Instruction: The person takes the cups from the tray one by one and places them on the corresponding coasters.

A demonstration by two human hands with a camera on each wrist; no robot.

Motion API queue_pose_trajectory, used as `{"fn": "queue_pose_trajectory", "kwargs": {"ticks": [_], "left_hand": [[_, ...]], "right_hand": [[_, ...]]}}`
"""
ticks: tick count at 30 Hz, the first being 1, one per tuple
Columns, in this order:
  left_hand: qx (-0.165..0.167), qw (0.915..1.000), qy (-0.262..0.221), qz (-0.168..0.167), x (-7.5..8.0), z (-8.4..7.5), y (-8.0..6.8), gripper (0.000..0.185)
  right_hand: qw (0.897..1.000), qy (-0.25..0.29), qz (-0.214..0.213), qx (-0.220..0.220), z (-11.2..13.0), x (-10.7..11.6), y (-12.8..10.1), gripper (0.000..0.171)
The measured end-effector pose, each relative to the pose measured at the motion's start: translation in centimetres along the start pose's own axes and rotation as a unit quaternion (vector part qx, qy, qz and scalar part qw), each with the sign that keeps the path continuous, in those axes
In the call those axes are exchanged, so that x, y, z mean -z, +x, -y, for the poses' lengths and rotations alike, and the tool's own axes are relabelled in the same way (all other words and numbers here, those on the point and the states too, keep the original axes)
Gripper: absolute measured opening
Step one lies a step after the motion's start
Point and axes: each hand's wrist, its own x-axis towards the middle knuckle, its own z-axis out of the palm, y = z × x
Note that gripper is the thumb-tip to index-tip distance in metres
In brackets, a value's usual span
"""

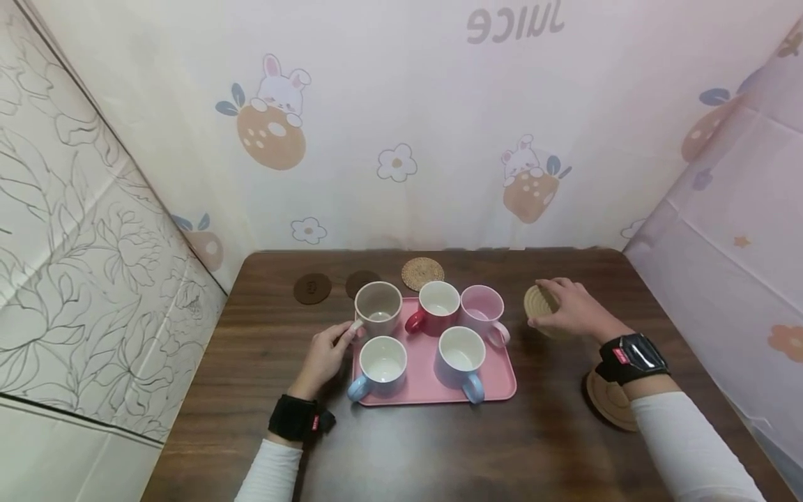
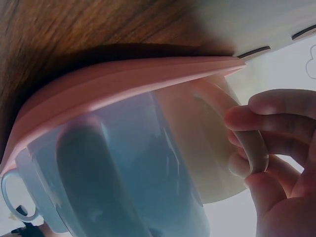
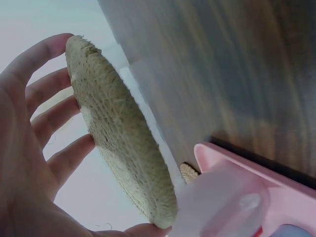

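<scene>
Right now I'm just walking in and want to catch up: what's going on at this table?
A person sits at a dark wooden table with a pink tray holding five mugs. The left hand pinches the handle of the beige mug at the tray's back left corner. The right hand holds a round woven coaster tilted up, to the right of the tray. Another woven coaster and two dark coasters lie behind the tray, and a wooden one lies under the right wrist.

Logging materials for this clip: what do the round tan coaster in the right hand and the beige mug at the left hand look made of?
Round tan coaster: seemingly woven plant fibre, coarse, fuzzy, matte. Beige mug: probably glazed ceramic, smooth with faint sheen.
</scene>
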Motion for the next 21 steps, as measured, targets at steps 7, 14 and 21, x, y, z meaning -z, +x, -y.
{"fn": "queue_pose_trajectory", "kwargs": {"ticks": [7, 14, 21], "left_hand": [[-0.008, 1.0000, 0.002, -0.003, 0.2, -0.1, -0.1, 0.025], [-0.016, 0.9999, -0.005, -0.003, -0.1, 0.6, 0.1, 0.025], [-0.019, 0.9997, -0.012, -0.008, -0.1, 0.4, 0.1, 0.024]], "right_hand": [[1.000, 0.008, 0.010, -0.003, 0.2, 0.3, 3.4, 0.098], [1.000, 0.011, 0.011, 0.016, 0.7, 0.1, 6.9, 0.091], [1.000, 0.012, 0.010, 0.022, 0.7, -0.9, 10.0, 0.090]]}}
